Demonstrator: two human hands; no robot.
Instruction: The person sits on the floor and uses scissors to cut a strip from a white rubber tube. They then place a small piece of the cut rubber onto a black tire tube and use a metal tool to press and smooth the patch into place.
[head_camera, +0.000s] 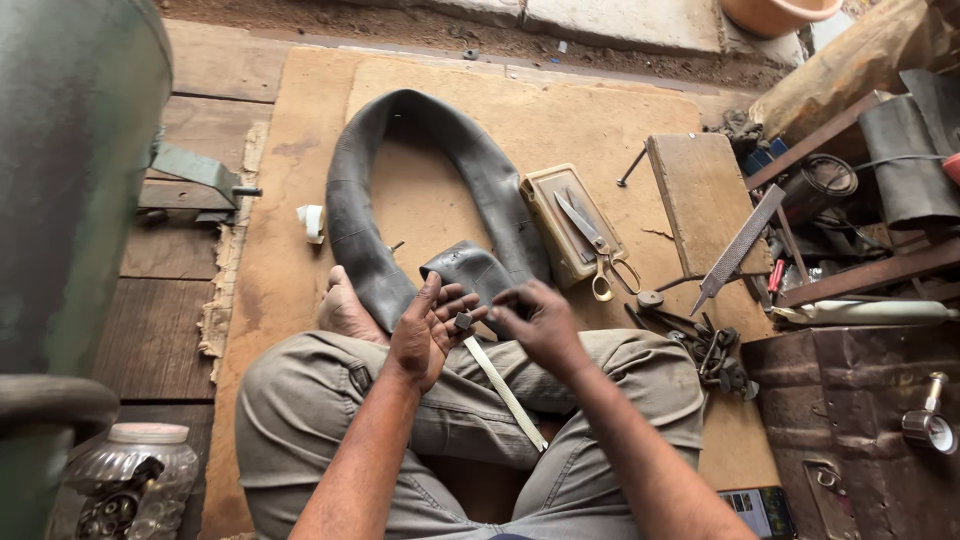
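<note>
Hands meet at frame centre; left hand (425, 335) and right hand (540, 322) fingers pinch a small dark patch piece (463, 321) between them; pale strip (505, 392) runs lower right, inner tube (440, 170) above.

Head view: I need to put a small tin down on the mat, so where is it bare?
Free patches: the mat left of the inner tube, beyond the small white roll, and the patch inside the tube's arch. Crowded: the right side, with the scissors tray, wooden block, file and metal tools.
</note>
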